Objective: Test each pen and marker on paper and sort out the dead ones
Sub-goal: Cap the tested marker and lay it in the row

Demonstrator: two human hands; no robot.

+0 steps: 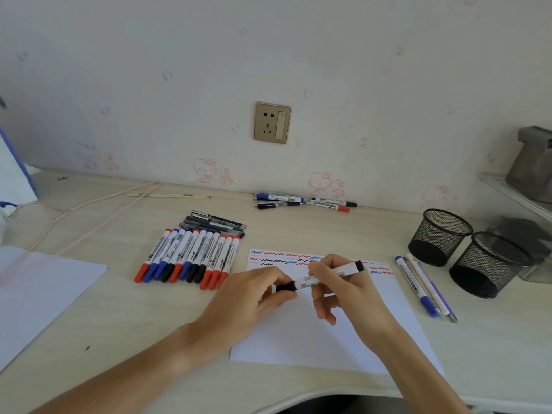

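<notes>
A white marker with black ends [343,271] lies slanted above the test paper [313,339]. My right hand [340,282] grips its barrel, and my left hand [254,291] pinches the black cap [286,286] at its lower left end. The paper's top strip carries red, blue and black squiggles [277,256]. A row of red, blue and black markers [191,255] lies left of the paper, with several dark pens [215,222] behind it. A few markers and pens [301,201] rest by the wall. Three pens [424,286] lie right of the paper.
Two black mesh pen cups [440,236] [490,264] stand at the right, in front of a shelf with a grey object [534,162]. Another white sheet [38,288] lies at the left, crossed by a pink cable [89,210]. The desk's curved front edge runs below my arms.
</notes>
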